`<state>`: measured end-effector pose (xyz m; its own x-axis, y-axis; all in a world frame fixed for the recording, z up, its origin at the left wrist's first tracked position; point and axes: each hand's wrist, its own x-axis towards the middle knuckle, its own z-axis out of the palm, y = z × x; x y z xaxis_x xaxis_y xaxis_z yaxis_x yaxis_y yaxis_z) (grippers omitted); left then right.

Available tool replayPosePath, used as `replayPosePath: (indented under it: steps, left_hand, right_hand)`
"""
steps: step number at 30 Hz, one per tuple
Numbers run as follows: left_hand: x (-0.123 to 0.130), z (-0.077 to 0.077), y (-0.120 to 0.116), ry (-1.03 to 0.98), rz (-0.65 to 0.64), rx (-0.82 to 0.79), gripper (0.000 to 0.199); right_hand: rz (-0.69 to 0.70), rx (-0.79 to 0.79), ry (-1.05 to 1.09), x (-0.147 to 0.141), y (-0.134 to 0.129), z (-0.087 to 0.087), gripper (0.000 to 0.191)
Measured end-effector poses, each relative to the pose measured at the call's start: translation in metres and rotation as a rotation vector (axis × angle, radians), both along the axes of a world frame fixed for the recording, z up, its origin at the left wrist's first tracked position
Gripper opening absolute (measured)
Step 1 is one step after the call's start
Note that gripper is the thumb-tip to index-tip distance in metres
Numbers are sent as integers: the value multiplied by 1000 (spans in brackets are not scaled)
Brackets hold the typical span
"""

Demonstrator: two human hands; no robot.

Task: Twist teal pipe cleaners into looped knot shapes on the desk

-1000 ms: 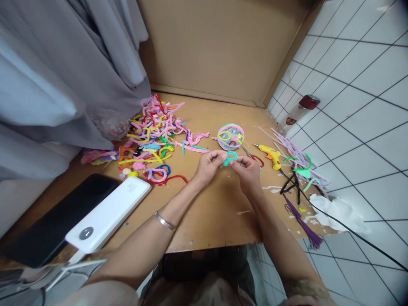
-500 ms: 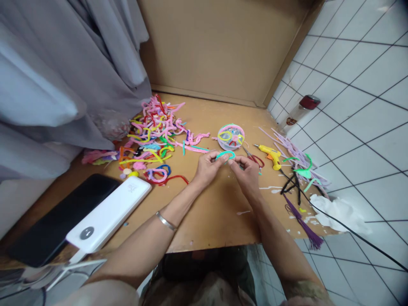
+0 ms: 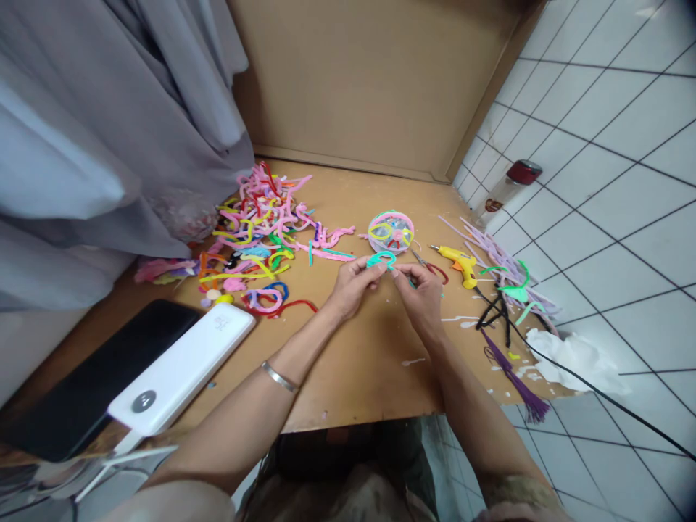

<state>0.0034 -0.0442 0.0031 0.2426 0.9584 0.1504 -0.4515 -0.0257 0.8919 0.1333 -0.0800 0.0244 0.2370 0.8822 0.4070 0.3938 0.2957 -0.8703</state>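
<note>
A turquoise pipe cleaner (image 3: 383, 257), bent into loops, is held between both hands above the table. My left hand (image 3: 356, 284) pinches its left side between thumb and fingers. My right hand (image 3: 417, 288) grips the other end, where part of the strand is hidden by the fingers. Just beyond them sits a round clear container (image 3: 391, 232) decorated with pink, yellow and red pipe cleaner shapes. Scissors (image 3: 432, 268) with red handles lie right behind my right hand.
A tangled heap of coloured pipe cleaners (image 3: 266, 217) covers the back left. A white power bank (image 3: 185, 370) overlaps a black phone-like slab (image 3: 103, 384). On the right are a yellow glue gun (image 3: 458, 264), lilac pipe cleaners (image 3: 489, 250), a purple tassel (image 3: 516, 380) and crumpled tissue (image 3: 570, 359).
The turquoise pipe cleaner has gone from one flat loop to a more folded shape with a second bend at the left. Both hands keep their pinch; the view has shifted slightly.
</note>
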Motion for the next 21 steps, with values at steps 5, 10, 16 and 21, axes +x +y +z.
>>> replayPosePath:
  steps: [5, 10, 16, 21]
  left_hand:
    - [2, -3, -1, 69, 70, 54, 46]
    - [-2, -3, 5, 80, 135, 41, 44]
    - [-12, -8, 17, 315, 215, 78, 36]
    - [-14, -8, 14, 565, 117, 173, 23]
  right_hand:
    - [3, -14, -25, 0, 0, -1, 21]
    - [-53, 66, -187, 1, -1, -3, 20]
    - [-175, 277, -746, 5, 0, -8, 29]
    - [-228, 303, -1027, 9, 4, -11, 36]
